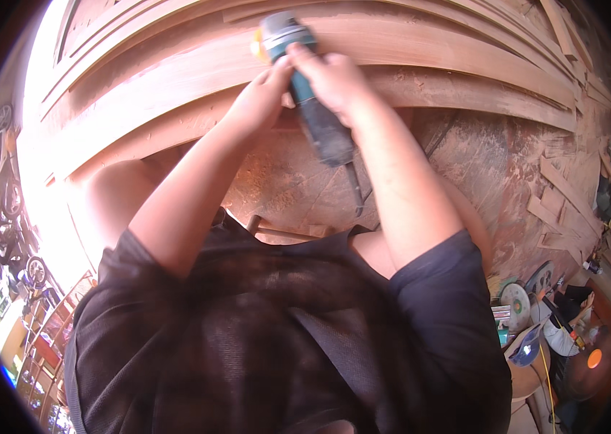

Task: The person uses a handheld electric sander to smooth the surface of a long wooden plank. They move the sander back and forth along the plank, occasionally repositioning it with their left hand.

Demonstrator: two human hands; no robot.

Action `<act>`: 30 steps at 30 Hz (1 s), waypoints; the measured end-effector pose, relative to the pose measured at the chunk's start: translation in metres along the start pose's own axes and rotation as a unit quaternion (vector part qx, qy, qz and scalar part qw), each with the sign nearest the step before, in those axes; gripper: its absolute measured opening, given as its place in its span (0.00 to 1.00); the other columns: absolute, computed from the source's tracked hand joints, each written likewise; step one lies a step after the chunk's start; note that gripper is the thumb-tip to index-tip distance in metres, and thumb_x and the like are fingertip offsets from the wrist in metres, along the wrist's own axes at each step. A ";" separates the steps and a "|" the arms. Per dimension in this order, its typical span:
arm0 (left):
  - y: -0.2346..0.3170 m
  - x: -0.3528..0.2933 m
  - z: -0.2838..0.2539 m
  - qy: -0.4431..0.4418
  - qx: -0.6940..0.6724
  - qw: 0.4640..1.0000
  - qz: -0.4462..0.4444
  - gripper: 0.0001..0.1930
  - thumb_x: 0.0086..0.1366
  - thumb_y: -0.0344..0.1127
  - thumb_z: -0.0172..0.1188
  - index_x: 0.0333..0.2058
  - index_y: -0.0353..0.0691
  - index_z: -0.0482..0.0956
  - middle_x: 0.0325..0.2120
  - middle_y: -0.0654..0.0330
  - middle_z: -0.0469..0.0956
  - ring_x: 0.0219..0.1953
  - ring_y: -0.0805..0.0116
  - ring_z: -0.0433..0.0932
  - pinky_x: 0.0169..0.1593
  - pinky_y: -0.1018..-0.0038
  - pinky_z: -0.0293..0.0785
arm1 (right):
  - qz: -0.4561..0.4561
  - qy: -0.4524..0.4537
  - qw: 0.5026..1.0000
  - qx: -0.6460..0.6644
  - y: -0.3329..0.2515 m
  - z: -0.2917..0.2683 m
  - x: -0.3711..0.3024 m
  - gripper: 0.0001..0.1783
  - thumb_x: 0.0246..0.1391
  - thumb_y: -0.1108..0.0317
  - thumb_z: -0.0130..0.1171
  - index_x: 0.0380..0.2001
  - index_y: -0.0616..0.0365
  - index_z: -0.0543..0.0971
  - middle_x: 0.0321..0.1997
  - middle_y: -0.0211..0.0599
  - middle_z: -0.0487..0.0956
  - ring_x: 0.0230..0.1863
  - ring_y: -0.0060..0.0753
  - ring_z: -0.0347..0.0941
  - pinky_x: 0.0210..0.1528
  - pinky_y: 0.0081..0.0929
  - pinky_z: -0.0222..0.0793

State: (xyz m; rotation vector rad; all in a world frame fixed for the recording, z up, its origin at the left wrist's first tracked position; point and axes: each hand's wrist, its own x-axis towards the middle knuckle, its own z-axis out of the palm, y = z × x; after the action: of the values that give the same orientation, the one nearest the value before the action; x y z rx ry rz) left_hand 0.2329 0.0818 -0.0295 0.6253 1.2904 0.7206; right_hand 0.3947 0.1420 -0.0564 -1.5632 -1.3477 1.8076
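Note:
An angle grinder [321, 130] with a grey head and a dark teal body is held over the wooden boards at the top of the view. A yellow part shows at the left of its head. My right hand [336, 81] is wrapped round the body from the right, thumb laid along the top. From the left, my left hand [261, 100] closes against the grinder's side near the head; its fingertips are partly hidden. The head is over a long pale wooden board [421, 45], but I cannot tell whether it touches. A dark cord [355, 189] trails from the grinder's rear end.
More long boards [154, 36] lie across the far side. Wood offcuts [564, 199] are scattered on the dusty floor [479, 155] at right. Round discs [515, 304] and assorted tools lie at lower right. A metal rack [38, 347] and bicycles or motorbikes [13, 195] stand at left.

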 end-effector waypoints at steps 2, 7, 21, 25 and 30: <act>-0.010 -0.017 -0.006 0.050 -0.039 0.998 -0.008 0.35 0.85 0.61 0.37 0.76 0.40 0.60 0.69 0.45 0.69 0.54 0.46 0.85 0.59 0.52 0.86 | -0.001 -0.063 0.997 -0.043 -0.011 0.025 -0.004 0.55 0.60 0.25 0.62 0.53 0.80 0.81 0.50 0.69 0.86 0.53 0.54 0.86 0.57 0.44 0.79; -0.026 -0.022 0.033 0.043 -0.071 0.996 -0.019 0.31 0.85 0.58 0.37 0.72 0.39 0.62 0.62 0.46 0.75 0.53 0.47 0.85 0.56 0.47 0.86 | 0.009 -0.060 0.991 -0.117 -0.002 -0.015 -0.025 0.45 0.65 0.29 0.62 0.48 0.73 0.82 0.40 0.46 0.86 0.40 0.35 0.84 0.44 0.31 0.81; 0.017 0.078 0.155 -0.106 0.393 0.898 0.170 0.30 0.76 0.60 0.57 0.54 0.35 0.83 0.53 0.44 0.83 0.58 0.42 0.82 0.60 0.46 0.75 | 0.028 0.206 0.954 0.215 0.057 -0.181 -0.070 0.38 0.70 0.33 0.58 0.58 0.61 0.80 0.45 0.41 0.86 0.43 0.37 0.85 0.48 0.37 0.83; -0.006 0.091 0.061 0.135 0.667 0.643 0.353 0.43 0.67 0.67 0.64 0.71 0.43 0.69 0.75 0.44 0.62 0.79 0.40 0.54 0.76 0.32 0.49 | -0.026 0.190 0.941 0.277 0.053 -0.192 -0.082 0.45 0.67 0.24 0.53 0.58 0.60 0.76 0.42 0.49 0.84 0.39 0.48 0.84 0.42 0.40 0.84; 0.006 0.087 0.002 0.116 0.695 0.666 0.243 0.54 0.61 0.74 0.66 0.78 0.53 0.59 0.78 0.41 0.56 0.82 0.37 0.48 0.74 0.20 0.40 | -0.094 0.098 0.936 0.323 0.038 -0.201 -0.112 0.50 0.65 0.19 0.46 0.60 0.60 0.75 0.44 0.50 0.83 0.40 0.51 0.83 0.39 0.45 0.84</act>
State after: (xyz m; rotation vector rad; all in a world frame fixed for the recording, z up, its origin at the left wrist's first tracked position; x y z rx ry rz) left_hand 0.2446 0.1527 -0.0790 2.2545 1.8151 0.0418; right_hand 0.6219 0.1164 -0.0113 -1.1681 -0.6729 1.6808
